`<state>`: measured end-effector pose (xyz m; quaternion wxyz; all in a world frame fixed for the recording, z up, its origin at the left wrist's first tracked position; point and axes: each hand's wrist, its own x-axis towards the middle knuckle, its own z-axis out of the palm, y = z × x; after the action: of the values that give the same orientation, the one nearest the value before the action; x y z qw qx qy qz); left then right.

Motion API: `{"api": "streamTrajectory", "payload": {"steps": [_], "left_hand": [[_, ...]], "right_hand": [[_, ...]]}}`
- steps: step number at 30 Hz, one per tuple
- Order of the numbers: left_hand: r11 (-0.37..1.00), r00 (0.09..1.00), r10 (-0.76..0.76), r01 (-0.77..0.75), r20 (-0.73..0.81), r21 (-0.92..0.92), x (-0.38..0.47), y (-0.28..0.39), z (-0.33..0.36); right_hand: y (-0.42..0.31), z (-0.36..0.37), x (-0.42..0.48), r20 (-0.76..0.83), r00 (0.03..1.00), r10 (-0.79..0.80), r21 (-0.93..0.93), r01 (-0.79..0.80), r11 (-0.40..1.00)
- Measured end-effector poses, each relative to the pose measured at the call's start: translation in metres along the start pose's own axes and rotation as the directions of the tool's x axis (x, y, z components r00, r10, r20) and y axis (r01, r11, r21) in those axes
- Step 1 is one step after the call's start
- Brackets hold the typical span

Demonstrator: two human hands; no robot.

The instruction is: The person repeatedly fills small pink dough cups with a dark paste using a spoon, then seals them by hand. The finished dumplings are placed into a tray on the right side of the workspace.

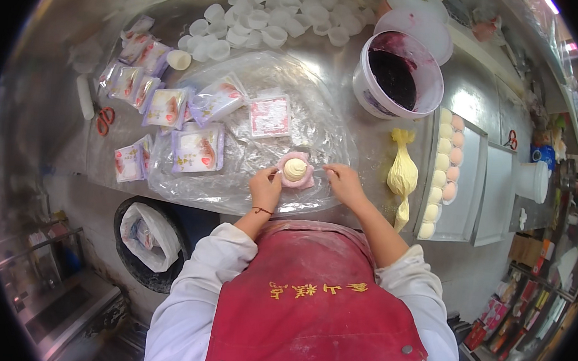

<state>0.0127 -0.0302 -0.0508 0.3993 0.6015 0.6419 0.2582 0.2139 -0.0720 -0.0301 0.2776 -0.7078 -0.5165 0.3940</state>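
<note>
In front of me a soft pink dough skin (308,180) lies spread over the clear plastic sheet (317,117). A swirl of pale yellow cream (295,169) sits in its middle. My left hand (264,189) pinches the skin's left edge between thumb and finger. To the right, apart from the skin, is my right hand (343,184), with its fingers curled in; whether something small is between the fingertips cannot be made out. Just beyond the skin lies a square pack with pink and white contents (270,117). A filled piping bag (402,175) rests right of my right hand.
Purple-edged packs (198,147) crowd the left, near red-handled scissors (105,121). Several white plastic cups (274,36) are heaped at the back. A bucket (428,94) holds dark purple filling. Yellow and peach round pastries (440,162) line a metal tray (461,211). A lined bin (131,250) stands below left.
</note>
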Motion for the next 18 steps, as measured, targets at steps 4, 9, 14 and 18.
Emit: {"api": "streamTrajectory", "payload": {"steps": [4, 9, 14, 18], "left_hand": [[0.991, 0.991, -0.126, 0.128, 0.04, -0.046, 0.004, 0.011, 0.0], [0.999, 0.996, -0.037, 0.035, -0.08, -0.026, 0.008, 0.007, 0.004], [0.988, 0.995, -0.08, 0.071, -0.058, -0.14, 0.01, 0.0, 0.006], [0.753, 0.909, -0.395, 0.404, 0.134, -0.519, 0.014, 0.0, 0.005]], "right_hand": [[0.008, 0.03, 0.022, 0.119, 0.979, 0.166, 0.013, -0.168, 0.986], [0.018, 0.038, 0.021, 0.153, 0.981, 0.115, 0.09, -0.13, 0.987], [0.019, 0.046, 0.022, 0.112, 0.982, 0.155, 0.142, -0.17, 0.975], [0.015, 0.045, 0.02, 0.157, 0.958, 0.241, 0.336, -0.281, 0.899]]}}
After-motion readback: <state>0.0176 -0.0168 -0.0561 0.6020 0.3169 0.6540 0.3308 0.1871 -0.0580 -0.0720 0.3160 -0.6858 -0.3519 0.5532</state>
